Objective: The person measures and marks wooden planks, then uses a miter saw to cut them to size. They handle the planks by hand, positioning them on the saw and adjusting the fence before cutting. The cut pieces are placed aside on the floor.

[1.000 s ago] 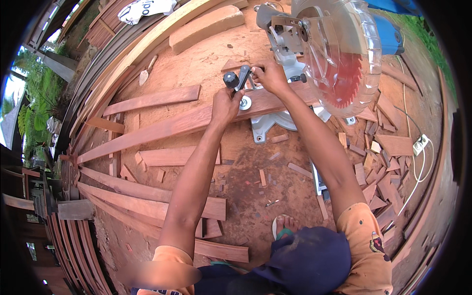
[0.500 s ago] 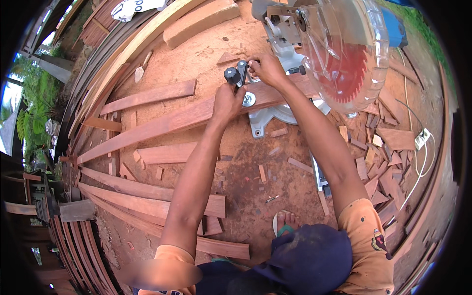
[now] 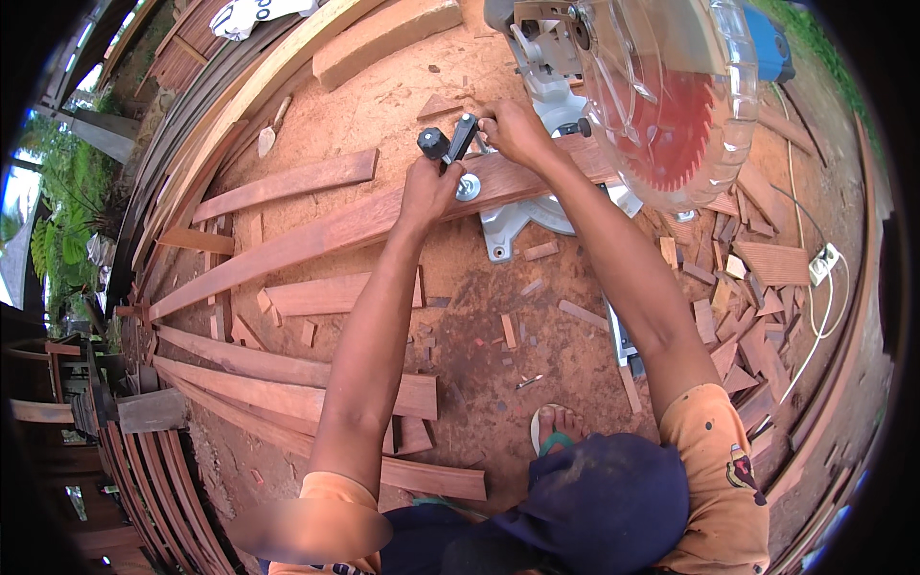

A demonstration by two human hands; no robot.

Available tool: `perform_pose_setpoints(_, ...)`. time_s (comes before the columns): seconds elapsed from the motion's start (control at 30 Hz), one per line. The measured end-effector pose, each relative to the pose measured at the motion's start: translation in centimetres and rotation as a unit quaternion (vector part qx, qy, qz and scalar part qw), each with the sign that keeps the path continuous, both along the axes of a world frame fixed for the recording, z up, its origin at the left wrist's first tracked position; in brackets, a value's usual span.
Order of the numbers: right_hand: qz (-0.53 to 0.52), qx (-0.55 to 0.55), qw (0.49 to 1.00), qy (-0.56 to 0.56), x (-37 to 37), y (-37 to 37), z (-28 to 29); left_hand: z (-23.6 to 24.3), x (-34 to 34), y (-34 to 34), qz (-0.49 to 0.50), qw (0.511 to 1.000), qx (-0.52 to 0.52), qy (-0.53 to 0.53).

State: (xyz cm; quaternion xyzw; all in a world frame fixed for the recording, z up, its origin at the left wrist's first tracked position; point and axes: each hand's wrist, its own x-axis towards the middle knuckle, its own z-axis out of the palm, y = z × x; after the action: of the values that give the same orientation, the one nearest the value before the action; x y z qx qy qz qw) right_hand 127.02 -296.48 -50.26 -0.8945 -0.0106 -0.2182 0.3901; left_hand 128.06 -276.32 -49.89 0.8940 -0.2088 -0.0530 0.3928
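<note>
A hold-down clamp (image 3: 463,137) with a black knob and black arm stands over a long reddish board (image 3: 297,238). My left hand (image 3: 428,196) is closed around the clamp below its knob. The clamp's round metal foot (image 3: 468,186) shows beside that hand, against the board; whether it presses on it I cannot tell. My right hand (image 3: 513,132) pinches at the far side of the clamp's arm, its fingertips partly hidden. The board runs from the far left onto the grey base (image 3: 503,230) of a mitre saw, whose red toothed blade (image 3: 676,139) sits behind a clear guard.
Offcuts (image 3: 762,345) are heaped at the right, beside a white socket block (image 3: 823,264) and its cable. More boards (image 3: 287,395) lie on the ground at the lower left. A trowel (image 3: 271,132) and a thick beam (image 3: 388,41) lie beyond on the sawdust. My sandalled foot (image 3: 558,422) stands near.
Both hands and the clamp have shifted slightly to the left, along the board. The whole view has also moved a little. The grip of each hand looks the same.
</note>
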Motion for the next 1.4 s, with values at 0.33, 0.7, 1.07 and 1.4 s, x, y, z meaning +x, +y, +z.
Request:
perform_pose_setpoints(0.33, -0.005, 0.265, 0.945, 0.192, 1.3, 0.0, 0.0, 0.0, -0.4, -0.1, 0.002, 1.000, -0.004, -0.019)
perform_pose_setpoints(0.7, -0.004, 0.047, 0.999, -0.024, -0.9, 1.5, -0.8, -0.2, -0.5, 0.3, -0.004, 0.999, -0.011, -0.046)
perform_pose_setpoints(1.07, 0.002, -0.095, 0.979, 0.181, 2.2, -0.4, -0.6, -0.9, -0.4, -0.4, 0.009, 0.998, 0.007, -0.066)
perform_pose_setpoints(1.4, -0.033, -0.103, 0.993, 0.040, -1.4, 2.4, 0.8, -1.1, 0.5, 0.4, -0.004, 0.999, 0.016, -0.047)
